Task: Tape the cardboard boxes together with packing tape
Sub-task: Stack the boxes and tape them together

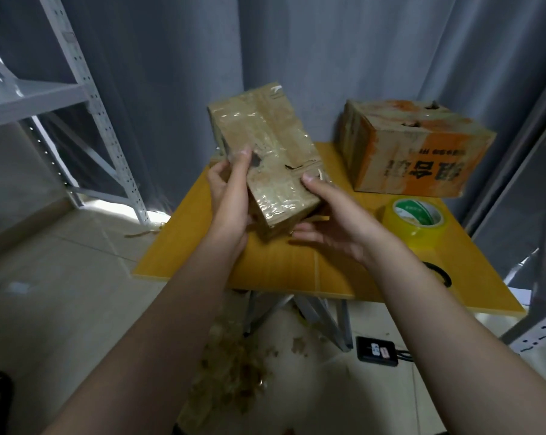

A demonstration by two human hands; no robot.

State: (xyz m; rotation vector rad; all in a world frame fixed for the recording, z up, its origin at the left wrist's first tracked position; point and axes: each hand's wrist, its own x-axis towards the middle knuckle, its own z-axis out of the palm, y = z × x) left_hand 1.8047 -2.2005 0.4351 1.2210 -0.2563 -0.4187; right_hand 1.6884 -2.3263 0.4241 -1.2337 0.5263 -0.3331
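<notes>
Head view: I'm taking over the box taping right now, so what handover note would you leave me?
Hands: the left hand and right hand both grip the small box, tilted above the yellow table.
The orange-printed box sits at the table's far right, apart from it.
The tape roll lies flat on the table near the right hand, not held.
Done: nothing joined.
Left: bring the boxes together and tape them.

Subject: one person, seen from the head camera. Left forearm [171, 324] and right forearm [437, 324] are bare along their whole visible length, from the wrist to the lower frame edge. Left hand [227, 196] and right hand [331, 224] are bare. The thumbnails [307, 177] on both hands are short and plain. Finer detail is blurred.
</notes>
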